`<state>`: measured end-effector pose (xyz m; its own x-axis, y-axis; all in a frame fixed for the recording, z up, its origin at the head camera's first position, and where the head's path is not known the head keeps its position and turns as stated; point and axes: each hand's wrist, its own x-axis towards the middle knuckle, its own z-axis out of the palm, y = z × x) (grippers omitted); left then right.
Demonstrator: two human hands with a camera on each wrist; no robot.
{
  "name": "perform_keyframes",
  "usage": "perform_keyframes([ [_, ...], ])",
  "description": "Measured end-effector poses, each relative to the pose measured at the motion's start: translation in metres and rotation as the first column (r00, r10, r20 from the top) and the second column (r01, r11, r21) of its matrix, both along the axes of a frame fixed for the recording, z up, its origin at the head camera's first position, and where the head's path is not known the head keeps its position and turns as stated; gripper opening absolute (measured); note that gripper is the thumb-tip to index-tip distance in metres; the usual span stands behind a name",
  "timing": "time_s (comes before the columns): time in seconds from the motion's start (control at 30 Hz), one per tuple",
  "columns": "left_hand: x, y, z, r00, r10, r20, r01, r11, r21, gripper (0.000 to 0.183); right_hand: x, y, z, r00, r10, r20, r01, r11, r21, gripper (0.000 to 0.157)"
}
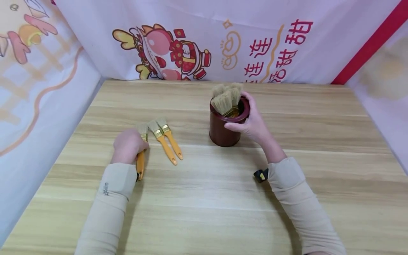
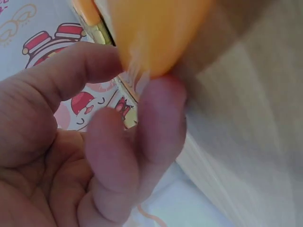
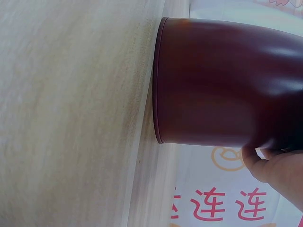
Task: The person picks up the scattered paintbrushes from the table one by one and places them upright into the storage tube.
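What seems to be in hand is getting a clean hold on one brush while the can stays steady, and I'd say the way to do it well is to pinch the handle firmly near its middle, with the fingertips clear of the bristles and the neighbouring brushes undisturbed. The left hand (image 1: 128, 142) has thumb and fingertips brought close on the orange handle of a paintbrush (image 1: 140, 165), parted only by the handle's thickness; whether that brush is off the desk (image 1: 204, 198) I cannot tell. Just to the right of that hand lie two loose brushes, the nearer brush (image 1: 166, 149) and the farther brush (image 1: 174, 144), heads almost touching. Well off to the right, the right hand (image 1: 254, 124) is spread wide around the top of a dark red can (image 1: 224, 134), thumb across the near side, fingers curving behind. That grip should be light but sure, since the bunched brushes (image 1: 222, 103) inside, bristles up, lean away from it and a knock might tip them.
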<state>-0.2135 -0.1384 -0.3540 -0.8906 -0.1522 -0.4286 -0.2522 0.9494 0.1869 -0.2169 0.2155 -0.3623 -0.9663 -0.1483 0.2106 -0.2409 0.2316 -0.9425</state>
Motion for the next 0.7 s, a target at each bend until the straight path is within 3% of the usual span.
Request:
perform_keyframes([
  [0.2, 0.002, 0.001, -0.006, 0.999, 0.036, 0.030, -0.038, 0.997, 0.067, 0.024, 0.000, 0.000, -0.004, 1.000, -0.004, 0.012, 0.004, 1.000, 0.009, 0.100],
  [0.27, 0.001, 0.001, -0.005, 1.000, 0.021, 0.020, -0.022, 0.999, 0.048, 0.028, 0.000, 0.000, -0.005, 1.000, -0.009, 0.009, 0.009, 1.000, 0.018, 0.101],
  [0.37, 0.002, 0.005, 0.005, 0.999, -0.017, -0.030, 0.018, 1.000, 0.005, 0.033, -0.002, 0.000, -0.005, 1.000, -0.012, 0.001, 0.012, 1.000, 0.020, 0.101],
  [0.47, 0.005, 0.013, 0.025, 0.991, -0.024, -0.130, 0.025, 1.000, 0.008, 0.035, -0.003, 0.001, -0.003, 1.000, -0.014, -0.002, 0.014, 1.000, 0.021, 0.101],
  [0.57, 0.009, 0.024, 0.046, 0.968, 0.008, -0.251, 0.012, 0.997, 0.080, 0.038, -0.003, 0.001, -0.001, 1.000, -0.017, 0.001, 0.017, 1.000, 0.022, 0.101],
  [0.7, 0.013, 0.041, 0.066, 0.901, 0.025, -0.432, 0.070, 0.977, 0.203, 0.035, -0.003, 0.001, -0.002, 1.000, -0.024, -0.001, 0.024, 0.999, 0.029, 0.101],
])
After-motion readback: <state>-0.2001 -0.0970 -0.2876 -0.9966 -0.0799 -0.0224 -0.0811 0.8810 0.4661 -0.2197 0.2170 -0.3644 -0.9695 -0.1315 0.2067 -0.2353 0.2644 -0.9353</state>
